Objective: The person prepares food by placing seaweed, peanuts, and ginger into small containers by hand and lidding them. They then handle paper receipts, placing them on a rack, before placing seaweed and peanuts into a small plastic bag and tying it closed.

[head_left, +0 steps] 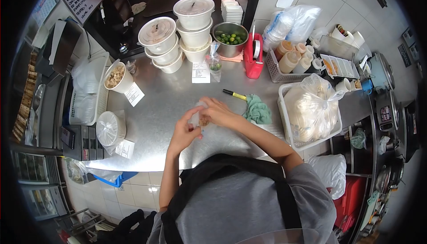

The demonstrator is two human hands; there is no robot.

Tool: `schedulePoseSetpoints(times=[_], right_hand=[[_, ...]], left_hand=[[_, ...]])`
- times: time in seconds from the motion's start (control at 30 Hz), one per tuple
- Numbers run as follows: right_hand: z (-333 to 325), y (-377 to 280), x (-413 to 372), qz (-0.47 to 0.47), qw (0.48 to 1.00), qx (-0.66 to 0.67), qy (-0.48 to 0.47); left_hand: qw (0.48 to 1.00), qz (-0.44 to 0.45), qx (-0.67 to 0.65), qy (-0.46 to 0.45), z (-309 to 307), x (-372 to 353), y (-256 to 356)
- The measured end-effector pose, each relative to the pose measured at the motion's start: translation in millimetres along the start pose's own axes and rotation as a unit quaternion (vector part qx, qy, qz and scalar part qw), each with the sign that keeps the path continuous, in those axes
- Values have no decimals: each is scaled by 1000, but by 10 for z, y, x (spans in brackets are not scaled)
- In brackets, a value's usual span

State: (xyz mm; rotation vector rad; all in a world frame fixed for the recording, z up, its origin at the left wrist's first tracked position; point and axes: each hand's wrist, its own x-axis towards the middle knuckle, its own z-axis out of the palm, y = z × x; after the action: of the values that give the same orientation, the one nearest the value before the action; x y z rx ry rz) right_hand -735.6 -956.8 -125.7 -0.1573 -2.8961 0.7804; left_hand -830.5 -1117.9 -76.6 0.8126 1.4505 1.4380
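Over the steel counter (147, 124), both hands hold a small clear plastic bag (203, 121) with something brownish in it. My left hand (184, 132) grips the bag's left side, thumb and fingers curved round it. From the right, my right hand (219, 112) closes on its top and right side, hiding part of the bag. Just beyond to the right lie a black and yellow marker (235, 94) and a crumpled green cloth (258, 109). What exactly fills the bag is too small to make out.
Stacked lidded white tubs (194, 8), a steel bowl of green limes (230, 34) and a red tape dispenser (254, 57) line the back. A basket with a bulging plastic bag (311, 106) stands right. Left are an open tub of food (118, 77) and a plastic-wrapped tub (110, 127).
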Motion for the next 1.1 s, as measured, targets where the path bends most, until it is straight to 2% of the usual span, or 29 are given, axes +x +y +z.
schedulePoseSetpoints(times=[0.1, 0.13, 0.17, 0.23, 0.33, 0.4, 0.43, 0.5, 0.53, 0.63, 0.7, 0.73, 0.83, 0.9, 0.93, 0.97, 1.0, 1.03, 1.1], right_hand=[[-59, -74, 30, 19, 999, 13, -30], [-81, -87, 46, 15, 999, 16, -33], [-85, -91, 56, 15, 999, 17, -26], [-64, -107, 64, 11, 1000, 19, -17], [19, -57, 42, -9, 998, 53, 10], [-266, -130, 18, -22, 997, 57, -36], [-475, -184, 28, -28, 996, 59, -57], [-967, -252, 90, 4, 999, 43, 23], [-1107, -300, 102, 20, 997, 36, 62], [-1060, -588, 173, -125, 967, -113, 193], [-573, -418, 280, -189, 961, -183, 86], [-420, -353, 337, -219, 951, -217, 30], [-510, -424, 525, -121, 937, -148, 292], [-982, -713, 313, -86, 941, -62, 323], [-1237, -854, 173, -67, 939, -16, 337], [-1330, -953, -5, -52, 984, -38, 164], [-991, -839, -48, -55, 984, -78, 149], [-443, -556, -61, -55, 982, -121, 134], [-225, -465, 0, -31, 984, -166, 52]], left_hand=[[987, 130, -92, 29, -133, -105, -3], [979, 189, 54, 50, -213, -58, -120], [947, 243, 199, 70, -315, 56, -381], [907, 275, 308, 78, -334, 244, -856], [955, 215, 196, 63, -33, 474, -1238], [981, 148, 95, 76, 71, 546, -1252], [976, 155, 124, 91, 77, 549, -1226], [962, 165, 179, 124, 119, 492, -1115], [967, 167, 151, 117, 122, 493, -1141], [975, 170, 86, 112, 152, 483, -1151], [974, 174, 59, 131, 231, 432, -978], [978, 163, 71, 113, 226, 439, -973], [980, 151, 93, 86, 146, 515, -975], [977, 161, 88, 105, 118, 501, -1049], [982, 135, 102, 88, 91, 468, -1077], [984, 111, 117, 69, 51, 456, -1085], [986, 88, 133, 48, 18, 446, -1089], [987, 88, 123, 63, 6, 438, -1098], [987, 91, 100, 88, 53, 472, -1104]])
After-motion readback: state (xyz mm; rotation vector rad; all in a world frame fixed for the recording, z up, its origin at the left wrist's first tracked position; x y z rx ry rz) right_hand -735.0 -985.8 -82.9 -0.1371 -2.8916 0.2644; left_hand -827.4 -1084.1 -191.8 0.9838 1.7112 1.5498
